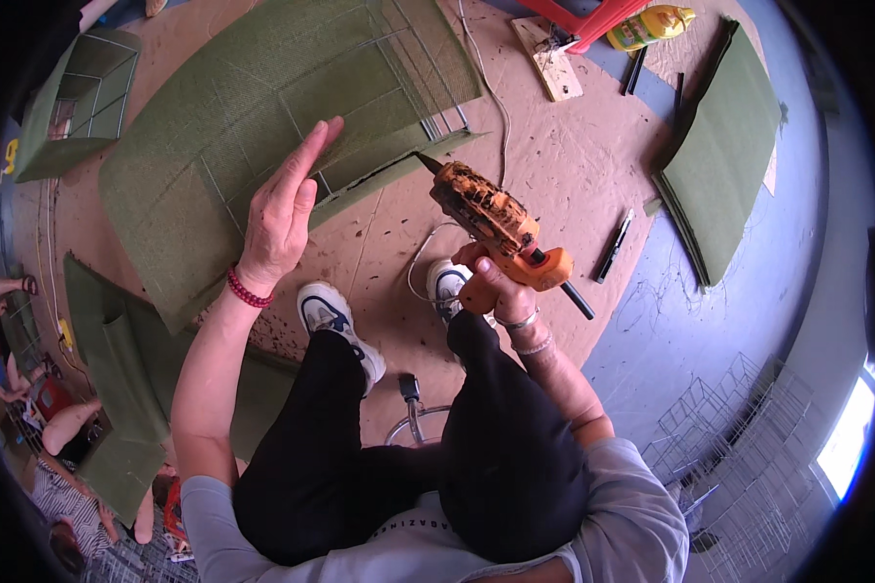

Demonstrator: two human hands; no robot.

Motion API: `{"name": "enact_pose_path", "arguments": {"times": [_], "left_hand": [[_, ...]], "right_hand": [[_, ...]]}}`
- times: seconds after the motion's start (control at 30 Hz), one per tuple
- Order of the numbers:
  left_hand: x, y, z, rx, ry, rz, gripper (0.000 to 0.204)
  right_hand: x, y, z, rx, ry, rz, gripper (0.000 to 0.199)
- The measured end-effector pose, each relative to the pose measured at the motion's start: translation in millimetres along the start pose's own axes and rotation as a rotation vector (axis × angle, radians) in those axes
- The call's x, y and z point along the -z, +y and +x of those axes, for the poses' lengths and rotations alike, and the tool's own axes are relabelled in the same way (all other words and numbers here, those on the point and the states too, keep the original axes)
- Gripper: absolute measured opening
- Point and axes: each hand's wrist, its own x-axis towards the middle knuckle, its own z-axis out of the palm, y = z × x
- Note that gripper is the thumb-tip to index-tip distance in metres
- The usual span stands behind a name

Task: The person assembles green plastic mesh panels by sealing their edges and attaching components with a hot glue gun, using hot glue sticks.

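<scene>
Orange glue gun [486,214], dark-smeared along its body, sits in the right hand [496,282], whose grip is wrapped round the handle. Its long axis slants from a black stick [580,303] at the back, forward and leftward to the tip, just beside the near right edge of a green mesh panel [243,117] with wire rods [438,78]; contact I cannot tell. The left hand [280,223], over the panel, is flat and released, fingers pointing forward and right. Beneath lies a brown sheet [554,165] on blue-grey floor [651,330]. Farther out are stacked green sheets [729,155], wire frames [739,476], a yellow bottle [656,27] and, leftward, other people [68,510].
</scene>
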Motion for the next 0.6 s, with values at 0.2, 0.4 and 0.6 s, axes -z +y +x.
{"name": "enact_pose_path", "arguments": {"times": [0.2,0.4,0.6], "left_hand": [[0.8,-0.2,1.2,-0.013,-0.008,0.017,0.045],[0.4,0.1,0.6,-0.001,-0.006,0.018,0.045],[0.3,-0.1,0.4,-0.007,-0.002,0.025,0.045]], "right_hand": [[2.4,-6.3,1.2,-0.029,0.061,0.004,0.033],[7.3,-7.6,5.0,0.055,0.079,0.066,0.035],[11.9,-11.3,5.1,0.03,0.123,0.04,0.033]]}}
